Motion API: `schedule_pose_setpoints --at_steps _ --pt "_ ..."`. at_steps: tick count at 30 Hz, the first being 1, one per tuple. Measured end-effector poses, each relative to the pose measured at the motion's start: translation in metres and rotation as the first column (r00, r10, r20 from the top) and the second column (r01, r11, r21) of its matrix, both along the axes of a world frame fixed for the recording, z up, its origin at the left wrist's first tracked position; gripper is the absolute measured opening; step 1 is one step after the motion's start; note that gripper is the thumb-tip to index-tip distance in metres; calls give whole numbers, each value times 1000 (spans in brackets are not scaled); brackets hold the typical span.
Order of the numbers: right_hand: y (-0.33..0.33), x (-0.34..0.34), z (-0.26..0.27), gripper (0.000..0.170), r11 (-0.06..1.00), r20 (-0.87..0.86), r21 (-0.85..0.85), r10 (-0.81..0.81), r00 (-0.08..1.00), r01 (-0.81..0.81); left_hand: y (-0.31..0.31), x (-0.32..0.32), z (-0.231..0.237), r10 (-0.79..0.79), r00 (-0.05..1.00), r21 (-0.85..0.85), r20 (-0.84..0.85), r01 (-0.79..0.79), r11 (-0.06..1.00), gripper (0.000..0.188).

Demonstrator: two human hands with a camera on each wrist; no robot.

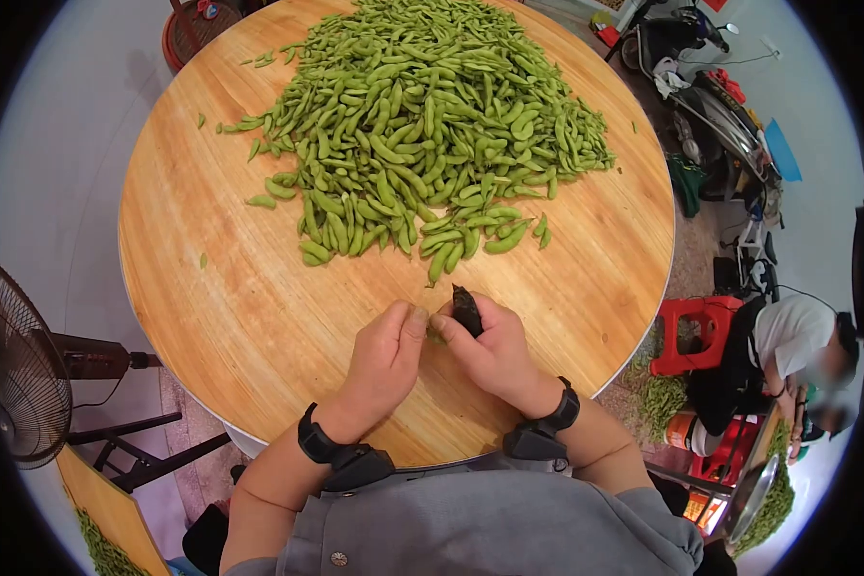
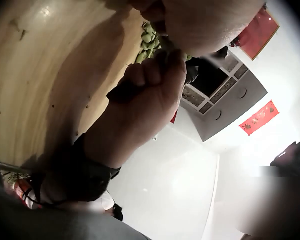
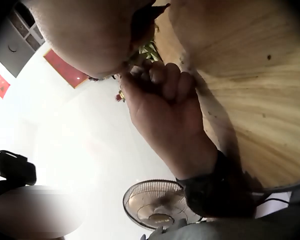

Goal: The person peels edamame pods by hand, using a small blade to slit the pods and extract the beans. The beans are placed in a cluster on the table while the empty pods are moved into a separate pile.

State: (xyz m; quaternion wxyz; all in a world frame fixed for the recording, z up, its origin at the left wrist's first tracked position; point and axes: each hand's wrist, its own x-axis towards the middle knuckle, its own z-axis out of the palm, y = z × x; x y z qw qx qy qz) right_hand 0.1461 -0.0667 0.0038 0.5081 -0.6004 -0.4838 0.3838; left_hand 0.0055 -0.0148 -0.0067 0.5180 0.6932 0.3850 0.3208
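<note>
Many green pods [image 1: 422, 115] lie heaped on the worktop [image 1: 216, 206], probably for easy reach; nearer, the left hand [image 1: 384, 353] seems to pinch one, mostly hidden; the right hand [image 1: 499, 355] grips a dark object [image 1: 466, 312].

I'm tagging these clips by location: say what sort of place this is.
Probably a room in a home, perhaps used as a workspace: a pile of green pods lies on a round wooden table, a fan stands to one side, and what looks like a scooter is parked by the wall.
</note>
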Motion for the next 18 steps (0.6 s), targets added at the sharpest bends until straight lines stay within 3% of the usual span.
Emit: schedule_pose_setpoints --at_steps 1,3,4,6,9,13,15,18 --pt "0 0 -1 13 1000 -3 -1 -2 1000 2 -1 2 1 4 1000 35 8 -5 999 23" --pt "0 2 -2 12 993 -246 -98 41 968 -67 -2 3 4 9 1000 72 15 -10 997 23" --pt "-1 3 1 12 993 -247 -98 42 968 -68 -2 3 5 9 1000 68 28 -11 998 22" --pt "0 4 12 11 953 -556 -234 33 831 -194 -2 3 6 12 999 63 41 -15 998 21" --pt "1 2 13 11 950 -669 -209 34 742 -232 -3 3 6 9 995 57 100 -15 998 19" --pt "3 4 13 13 959 -670 -212 -2 742 -189 -3 2 8 -7 998 -13 55 8 1000 15" --pt "3 7 10 15 952 -570 -248 4 822 -178 -3 2 3 -35 998 -62 48 38 997 14" --pt "3 11 10 19 945 -517 -285 -11 856 -160 0 0 1 -35 987 -205 154 67 976 10"
